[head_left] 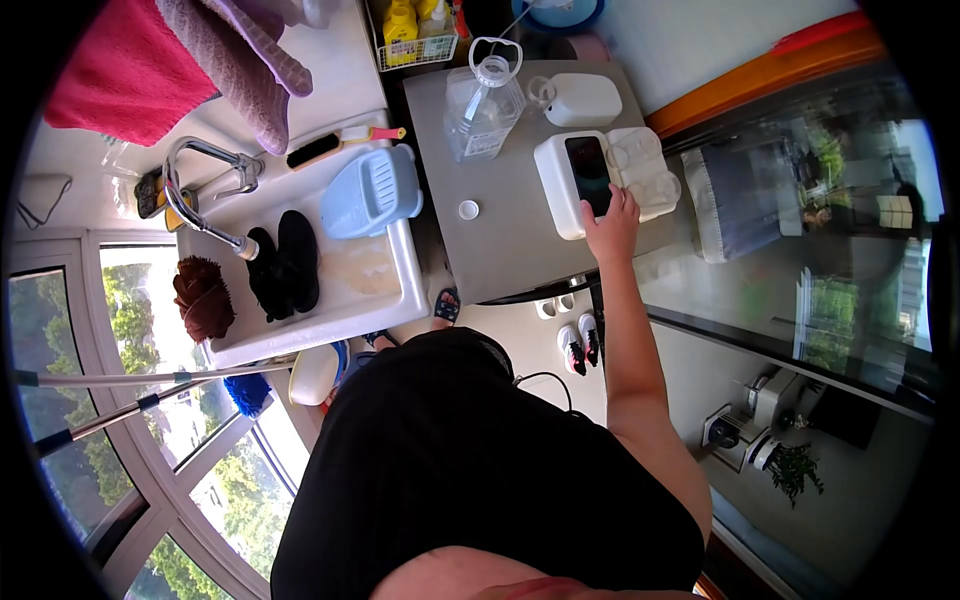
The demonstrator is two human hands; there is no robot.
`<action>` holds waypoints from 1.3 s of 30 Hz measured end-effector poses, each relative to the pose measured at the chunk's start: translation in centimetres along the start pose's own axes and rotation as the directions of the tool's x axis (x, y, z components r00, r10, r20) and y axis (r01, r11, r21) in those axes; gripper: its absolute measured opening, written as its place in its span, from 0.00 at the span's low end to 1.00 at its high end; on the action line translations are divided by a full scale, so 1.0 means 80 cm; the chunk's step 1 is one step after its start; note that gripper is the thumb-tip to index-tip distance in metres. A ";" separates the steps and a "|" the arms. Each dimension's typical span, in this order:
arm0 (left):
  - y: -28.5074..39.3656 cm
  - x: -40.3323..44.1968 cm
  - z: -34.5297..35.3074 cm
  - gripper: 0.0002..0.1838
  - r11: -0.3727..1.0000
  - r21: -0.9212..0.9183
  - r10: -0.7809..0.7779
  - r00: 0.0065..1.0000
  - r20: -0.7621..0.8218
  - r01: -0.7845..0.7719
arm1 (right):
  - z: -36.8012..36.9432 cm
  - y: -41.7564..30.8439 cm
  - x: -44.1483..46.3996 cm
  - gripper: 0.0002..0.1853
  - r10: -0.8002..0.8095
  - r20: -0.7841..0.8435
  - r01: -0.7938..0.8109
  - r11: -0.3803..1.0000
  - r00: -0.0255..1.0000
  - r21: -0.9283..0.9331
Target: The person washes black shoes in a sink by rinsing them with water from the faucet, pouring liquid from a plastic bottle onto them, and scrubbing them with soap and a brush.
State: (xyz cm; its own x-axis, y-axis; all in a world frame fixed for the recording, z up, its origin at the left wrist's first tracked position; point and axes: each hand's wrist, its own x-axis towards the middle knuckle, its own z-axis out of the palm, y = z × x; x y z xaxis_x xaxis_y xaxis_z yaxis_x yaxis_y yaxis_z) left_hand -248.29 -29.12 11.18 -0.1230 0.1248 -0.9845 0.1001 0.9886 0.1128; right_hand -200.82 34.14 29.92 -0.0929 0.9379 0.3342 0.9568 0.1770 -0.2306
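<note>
Right hand [612, 226] at the phone [587, 160], shoes [298, 260] untouched in the sink [408, 272]

To the right of the sink, fingers rest over the near end of what looks like a phone, lying on a white box [554, 182]. Whether they pinch it or only touch it, I cannot tell. The left hand is out of view. I judge this handling part done: contact is made, but the phone is neither clear of the box nor let go. The 2 black shoes lie inside the sink; a brush [316, 151] rests on its back edge. Right of the sink, a clear bottle [484, 112] carries a label too small to read; no brand or other writing is legible
</note>
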 end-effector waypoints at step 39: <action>0.026 -0.002 0.013 0.19 1.000 0.017 -0.011 0.999 0.032 0.011 | 0.024 -0.121 -0.145 0.05 -0.249 0.236 0.082 0.831 0.939 0.550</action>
State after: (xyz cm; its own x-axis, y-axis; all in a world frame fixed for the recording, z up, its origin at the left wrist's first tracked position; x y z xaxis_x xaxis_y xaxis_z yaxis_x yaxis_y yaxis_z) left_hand -247.01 -27.17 11.43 -0.0927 0.1109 -0.9895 0.1157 0.9882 0.0999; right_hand -209.54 22.13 26.50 -0.3909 0.9072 0.1555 0.6362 0.3884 -0.6666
